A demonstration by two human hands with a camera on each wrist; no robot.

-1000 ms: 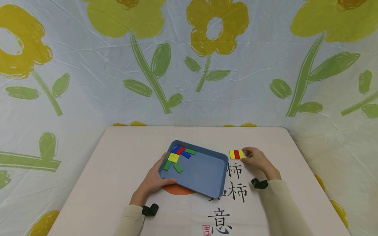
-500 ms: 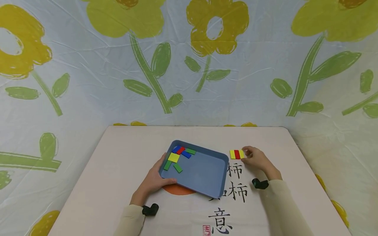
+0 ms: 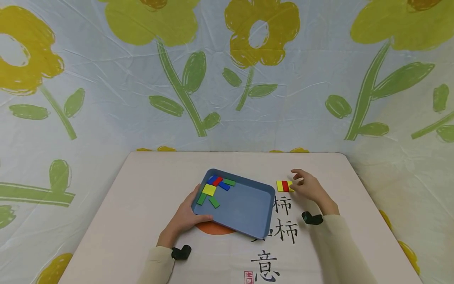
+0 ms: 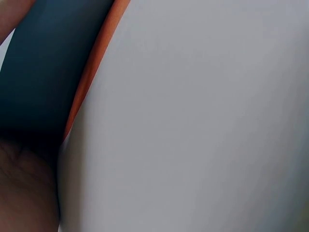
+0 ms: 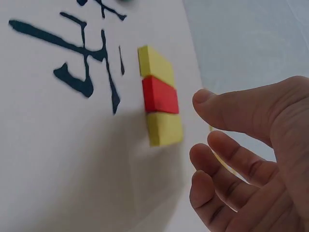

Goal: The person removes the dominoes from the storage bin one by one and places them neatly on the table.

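My left hand grips the near left corner of a blue-grey tray, fingers along its left side and thumb at the near rim. The left wrist view shows only the tray's dark side and part of the hand. Right of the tray, a yellow block, a red block and another yellow block lie flat in a touching row. Beside and above that row hovers my right hand, holding nothing, thumb and fingers spread apart. In the head view it partly covers the right yellow block.
Inside the tray's left part lie a yellow square, green blocks, blue blocks and a red block. The white tabletop carries printed black characters and an orange shape. A flowered cloth hangs behind.
My right hand has let go of the right yellow block and risen slightly, its fingers spreading. The three-block row stays in place. My left hand and the tray have not moved.
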